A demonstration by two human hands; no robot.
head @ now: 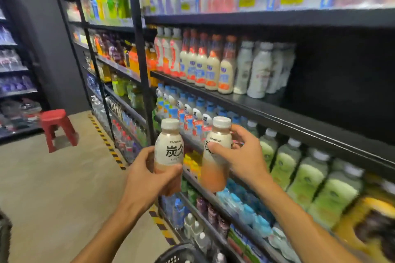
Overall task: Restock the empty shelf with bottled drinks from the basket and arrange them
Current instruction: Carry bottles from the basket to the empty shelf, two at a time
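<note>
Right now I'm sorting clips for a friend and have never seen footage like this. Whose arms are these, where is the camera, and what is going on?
There is no machine here. The camera sits on a person's head and looks forward and down, so both bare arms reach into the picture from below. It is a wide-angle lens, which is why the edges look bent and blurred.

The left hand grips one bottle and the right hand grips a second bottle. Both bottles have white caps and pale labels and are held upright in front of the shelves.

The person stands in a shop aisle. The shelves are full of drinks, but the middle shelf has a bare dark stretch at its right. A black basket shows at the bottom edge, and a red stool stands on the floor to the left.
</note>
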